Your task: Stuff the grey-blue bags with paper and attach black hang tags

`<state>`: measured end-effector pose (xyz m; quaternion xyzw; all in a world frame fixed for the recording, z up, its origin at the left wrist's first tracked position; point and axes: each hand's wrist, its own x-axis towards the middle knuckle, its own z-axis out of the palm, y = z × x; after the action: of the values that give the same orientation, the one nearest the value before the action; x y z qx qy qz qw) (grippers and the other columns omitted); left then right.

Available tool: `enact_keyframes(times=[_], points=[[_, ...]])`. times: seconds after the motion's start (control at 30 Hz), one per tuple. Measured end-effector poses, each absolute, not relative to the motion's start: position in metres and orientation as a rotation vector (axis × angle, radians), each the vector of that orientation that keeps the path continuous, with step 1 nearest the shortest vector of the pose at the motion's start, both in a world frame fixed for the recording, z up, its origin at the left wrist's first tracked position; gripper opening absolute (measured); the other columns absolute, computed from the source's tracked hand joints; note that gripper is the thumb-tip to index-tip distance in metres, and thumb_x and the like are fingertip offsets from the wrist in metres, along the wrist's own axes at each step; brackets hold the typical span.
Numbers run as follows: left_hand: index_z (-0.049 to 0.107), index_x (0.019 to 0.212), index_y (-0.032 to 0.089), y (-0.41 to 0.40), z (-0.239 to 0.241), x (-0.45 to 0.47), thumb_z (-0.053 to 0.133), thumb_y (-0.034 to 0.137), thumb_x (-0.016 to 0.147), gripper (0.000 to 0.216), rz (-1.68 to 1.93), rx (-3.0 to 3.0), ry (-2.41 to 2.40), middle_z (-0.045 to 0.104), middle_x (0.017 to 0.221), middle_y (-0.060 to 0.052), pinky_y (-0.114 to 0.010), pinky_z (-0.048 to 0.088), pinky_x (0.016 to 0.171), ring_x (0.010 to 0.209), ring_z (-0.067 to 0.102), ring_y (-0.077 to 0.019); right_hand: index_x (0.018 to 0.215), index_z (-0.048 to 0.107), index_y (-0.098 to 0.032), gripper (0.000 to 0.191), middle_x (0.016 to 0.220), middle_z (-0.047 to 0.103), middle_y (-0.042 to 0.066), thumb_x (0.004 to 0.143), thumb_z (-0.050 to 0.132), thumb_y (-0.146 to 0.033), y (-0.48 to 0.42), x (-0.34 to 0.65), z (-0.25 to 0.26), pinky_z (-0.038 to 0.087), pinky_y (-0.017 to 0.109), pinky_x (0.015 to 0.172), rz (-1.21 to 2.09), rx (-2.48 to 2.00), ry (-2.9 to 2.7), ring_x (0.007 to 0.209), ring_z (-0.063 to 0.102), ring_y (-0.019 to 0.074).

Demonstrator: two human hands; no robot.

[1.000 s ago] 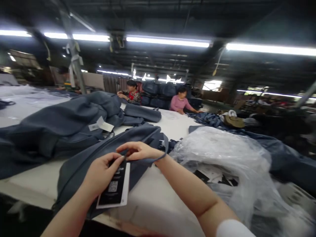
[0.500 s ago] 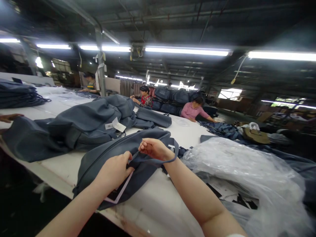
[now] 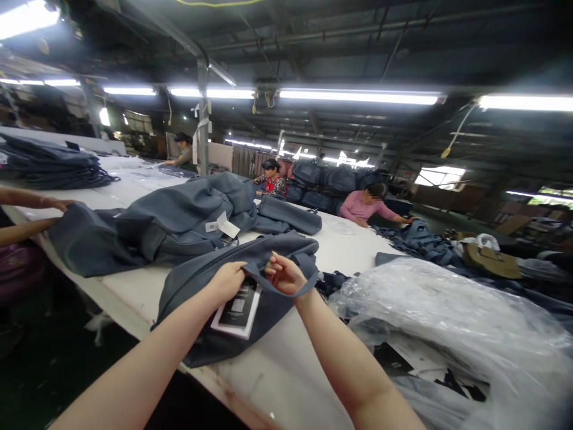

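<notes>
Fingers of the left hand pinch the strap just above the tag; the right hand curls loosely within the strap's loop, its grip unclear. Beneath both lies the bag, long axis slanting away rightward, left hand nearer the tag.

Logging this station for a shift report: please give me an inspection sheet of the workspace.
Surface: long white table, brownish marks along its front edge.
Work items: slate-blue fabric bag with a looped slate-blue strap; black rectangular paper tag with white edges.
Clutter: crumpled clear plastic, black and white cards showing among its folds.
Hands: left hand appears to pinch the strap; right hand curls, strap across its wrist.
Cables: pale hanging cord with yellow end.
Surroundings: person in a pink top beyond.
</notes>
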<state>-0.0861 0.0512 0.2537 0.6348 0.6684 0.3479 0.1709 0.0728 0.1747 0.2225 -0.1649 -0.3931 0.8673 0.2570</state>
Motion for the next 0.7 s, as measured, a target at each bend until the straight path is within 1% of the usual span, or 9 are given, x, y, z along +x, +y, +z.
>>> enact_keyframes(times=[0.07,0.13,0.23,0.33,0.43,0.5,0.6,0.63,0.7], points=[[0.071,0.097,0.013,0.056,0.246,-0.095,0.034,0.03,0.085,0.042,1.046,1.693,1.899,0.073,0.08,-0.006,-0.03,0.051,0.069,0.078,0.068,-0.0232,0.064,0.053,-0.017,0.026,0.047,0.036,-0.007,0.077,0.069,-0.033,0.162,0.082,0.206,0.042,0.021,0.056,2.294,-0.444,-1.134,0.051,0.047,0.0092],[0.07,0.09,0.012,0.059,0.241,-0.099,0.035,0.035,0.085,0.042,1.083,1.626,1.928,0.072,0.078,-0.007,-0.032,0.05,0.066,0.075,0.067,-0.0247,0.06,0.057,-0.015,0.025,0.048,0.045,-0.005,0.069,0.075,-0.03,0.145,0.09,0.19,0.04,0.021,0.056,2.232,-0.443,-1.202,0.053,0.049,0.0101],[0.069,0.078,0.014,0.06,0.239,-0.095,0.038,0.036,0.085,0.039,1.098,1.621,1.974,0.072,0.08,-0.009,-0.033,0.049,0.07,0.078,0.066,-0.0257,0.074,0.067,-0.013,0.02,0.062,0.06,0.0,0.06,0.079,-0.023,0.119,0.098,0.177,0.039,0.022,0.059,2.101,-0.43,-1.329,0.061,0.055,0.0117],[0.07,0.081,0.016,0.058,0.242,-0.087,0.041,0.029,0.085,0.032,1.073,1.669,2.03,0.073,0.088,-0.011,-0.034,0.046,0.08,0.086,0.065,-0.0261,0.106,0.069,-0.017,0.041,0.065,0.061,-0.001,0.066,0.074,-0.028,0.1,0.105,0.183,0.037,0.024,0.059,1.924,-0.373,-1.449,0.063,0.056,0.0132],[0.071,0.085,0.017,0.056,0.244,-0.081,0.045,0.025,0.083,0.027,1.049,1.69,2.083,0.072,0.093,-0.013,-0.035,0.043,0.088,0.093,0.064,-0.0266,0.137,0.051,-0.021,0.064,0.063,0.058,-0.003,0.076,0.066,-0.036,0.082,0.112,0.207,0.037,0.025,0.057,1.777,-0.385,-1.773,0.059,0.054,0.0136],[0.071,0.082,0.018,0.056,0.243,-0.081,0.046,0.023,0.081,0.025,1.046,1.683,2.075,0.072,0.091,-0.012,-0.034,0.043,0.088,0.091,0.065,-0.0259,0.143,0.045,-0.026,0.066,0.064,0.058,-0.003,0.08,0.063,-0.037,0.065,0.117,0.225,0.037,0.026,0.059,1.511,-0.485,-2.157,0.058,0.052,0.0135],[0.07,0.073,0.016,0.059,0.239,-0.087,0.045,0.02,0.079,0.026,1.084,1.609,2.046,0.071,0.083,-0.012,-0.033,0.045,0.082,0.084,0.064,-0.0248,0.142,0.046,-0.033,0.065,0.071,0.065,-0.001,0.08,0.065,-0.038,0.033,0.124,0.241,0.041,0.031,0.068,1.037,-0.625,-2.5,0.064,0.057,0.0181],[0.069,0.072,0.015,0.059,0.237,-0.088,0.045,0.02,0.078,0.026,1.11,1.561,2.041,0.071,0.08,-0.012,-0.033,0.046,0.078,0.081,0.064,-0.0245,0.142,0.046,-0.034,0.066,0.077,0.068,0.0,0.079,0.066,-0.039,0.022,0.125,0.241,0.042,0.033,0.073,0.97,-0.651,-2.529,0.071,0.06,0.021],[0.069,0.073,0.013,0.059,0.233,-0.087,0.044,0.021,0.077,0.027,1.173,1.444,2.029,0.07,0.077,-0.011,-0.032,0.047,0.072,0.076,0.064,-0.0242,0.143,0.045,-0.033,0.07,0.09,0.071,0.004,0.077,0.068,-0.04,0.001,0.126,0.234,0.043,0.039,0.085,0.971,-0.675,-2.508,0.086,0.062,0.0266]])
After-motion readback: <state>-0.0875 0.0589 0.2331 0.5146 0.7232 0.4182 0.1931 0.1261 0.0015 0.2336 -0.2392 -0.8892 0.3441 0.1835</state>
